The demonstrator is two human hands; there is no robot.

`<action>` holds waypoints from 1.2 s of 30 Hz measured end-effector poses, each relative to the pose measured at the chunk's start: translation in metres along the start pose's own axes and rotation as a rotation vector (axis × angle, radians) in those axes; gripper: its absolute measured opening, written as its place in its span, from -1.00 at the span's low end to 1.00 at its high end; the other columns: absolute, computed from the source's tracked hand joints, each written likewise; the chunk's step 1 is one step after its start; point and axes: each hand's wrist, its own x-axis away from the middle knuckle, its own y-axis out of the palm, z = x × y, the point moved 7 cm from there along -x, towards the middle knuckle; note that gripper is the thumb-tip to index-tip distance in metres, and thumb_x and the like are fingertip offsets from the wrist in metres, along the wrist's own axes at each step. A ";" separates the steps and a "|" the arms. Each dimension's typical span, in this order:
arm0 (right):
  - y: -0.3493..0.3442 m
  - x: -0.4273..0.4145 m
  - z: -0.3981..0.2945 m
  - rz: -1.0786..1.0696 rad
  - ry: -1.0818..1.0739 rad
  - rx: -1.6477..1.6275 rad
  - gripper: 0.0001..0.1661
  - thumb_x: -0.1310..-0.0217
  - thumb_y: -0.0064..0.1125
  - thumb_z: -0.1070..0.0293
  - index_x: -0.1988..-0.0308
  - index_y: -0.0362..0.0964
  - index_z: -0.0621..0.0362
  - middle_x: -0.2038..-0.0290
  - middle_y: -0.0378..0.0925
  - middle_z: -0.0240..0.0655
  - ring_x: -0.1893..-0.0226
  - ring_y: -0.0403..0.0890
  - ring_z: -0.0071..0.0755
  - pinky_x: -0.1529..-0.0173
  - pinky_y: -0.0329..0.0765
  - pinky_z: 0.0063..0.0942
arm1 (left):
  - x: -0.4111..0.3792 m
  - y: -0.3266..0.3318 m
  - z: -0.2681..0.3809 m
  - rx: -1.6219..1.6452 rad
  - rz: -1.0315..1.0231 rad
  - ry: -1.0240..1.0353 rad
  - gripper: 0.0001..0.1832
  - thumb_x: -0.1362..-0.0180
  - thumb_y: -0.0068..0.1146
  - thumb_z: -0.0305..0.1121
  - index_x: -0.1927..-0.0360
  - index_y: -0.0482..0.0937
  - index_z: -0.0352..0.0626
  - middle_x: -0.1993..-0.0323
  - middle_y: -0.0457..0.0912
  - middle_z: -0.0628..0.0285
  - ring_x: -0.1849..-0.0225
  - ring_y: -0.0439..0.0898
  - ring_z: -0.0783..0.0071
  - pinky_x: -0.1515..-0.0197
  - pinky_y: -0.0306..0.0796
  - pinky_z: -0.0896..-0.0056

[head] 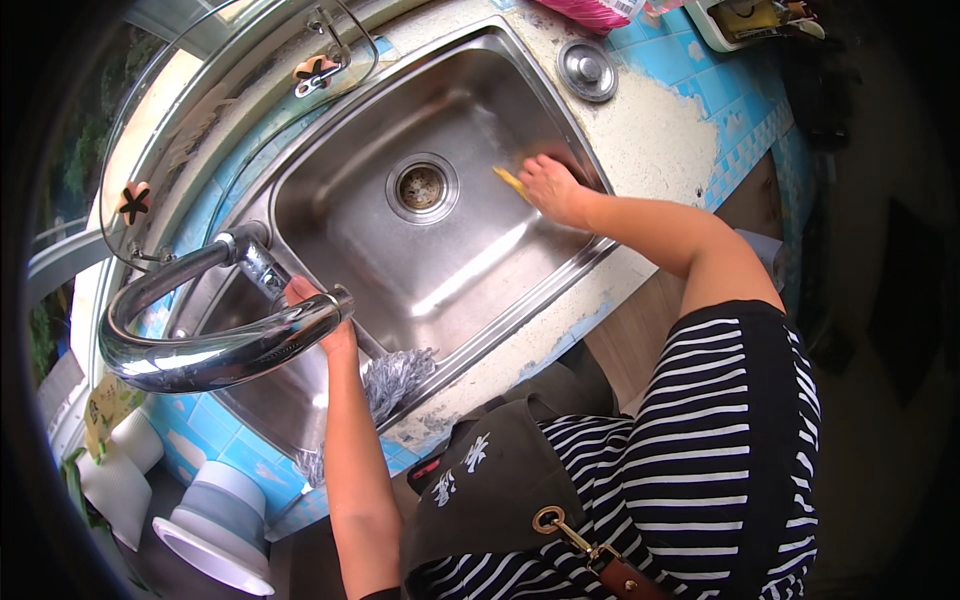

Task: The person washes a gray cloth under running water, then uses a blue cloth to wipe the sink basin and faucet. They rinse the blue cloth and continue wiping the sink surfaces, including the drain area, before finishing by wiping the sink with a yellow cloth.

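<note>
My right hand (pixel 553 187) is inside the large stainless steel sink basin (pixel 465 259), near its right wall. A thin yellow item (pixel 510 182) pokes out from under its fingers; whether it is cloth or sponge cannot be told. The fingertips are blurred. My left hand (pixel 341 336) is at the chrome faucet (pixel 225 352), with its fingertips by the faucet's body. The curved spout crosses in front and hides most of that hand. Left of the right hand, the round drain strainer (pixel 421 187) sits in the basin floor.
A grey fluffy cloth (pixel 394 382) hangs over the divider and front edge by the smaller basin (pixel 262 401). A metal drain lid (pixel 588 70) lies on the worn counter (pixel 652 127). A pink bag (pixel 581 13) and a white tray (pixel 716 34) stand beyond. A grey-white collapsible bucket (pixel 225 517) is lower left.
</note>
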 end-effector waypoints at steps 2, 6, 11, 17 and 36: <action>0.018 0.030 -0.031 -0.118 -0.009 -0.252 -0.68 -0.16 -0.03 0.24 0.16 0.58 0.06 0.12 0.53 -0.37 -0.01 0.37 -0.30 -0.02 0.28 -0.33 | -0.001 -0.002 0.003 0.022 0.016 0.030 -0.53 -0.38 -0.22 -0.12 0.49 0.30 -0.35 0.53 0.35 0.06 0.43 0.24 0.24 0.25 0.21 0.23; 0.012 0.013 -0.055 -0.274 0.112 -0.743 -0.76 0.05 0.08 0.34 0.36 0.62 0.14 0.31 0.62 -0.12 0.21 0.60 -0.03 0.18 0.51 -0.17 | 0.002 0.003 -0.013 -0.048 -0.003 0.109 -0.61 -0.38 -0.18 -0.21 0.35 0.39 -0.43 0.40 0.42 0.03 0.32 0.34 0.20 0.13 0.27 0.24; -0.054 -0.057 -0.160 -0.068 -0.187 -0.848 -0.80 0.17 0.11 0.35 0.48 0.60 0.17 0.45 0.61 -0.09 0.38 0.65 -0.02 0.37 0.55 -0.16 | 0.001 0.002 -0.019 -0.136 0.049 0.222 -0.66 -0.38 -0.19 -0.27 0.29 0.39 -0.43 0.37 0.41 0.01 0.29 0.34 0.18 0.11 0.27 0.21; -0.056 -0.194 -0.268 -0.757 0.456 -1.456 -0.76 -0.01 0.02 0.41 0.45 0.58 0.33 0.42 0.61 0.03 0.33 0.68 -0.04 0.28 0.62 -0.08 | -0.002 0.009 0.005 -0.020 0.040 0.037 -0.54 -0.39 -0.27 -0.13 0.46 0.33 -0.36 0.55 0.38 0.03 0.44 0.29 0.23 0.25 0.22 0.22; -0.219 -0.093 -0.124 0.687 -0.014 -1.886 -0.53 0.03 0.05 0.42 0.03 0.31 0.17 0.07 0.39 0.00 0.04 0.42 0.12 -0.01 0.39 -0.17 | 0.000 0.005 -0.041 -0.100 -0.076 -0.163 -0.35 -0.36 -0.37 0.10 -0.16 0.31 -0.33 -0.08 0.41 -0.27 -0.05 0.41 -0.13 -0.11 0.25 0.11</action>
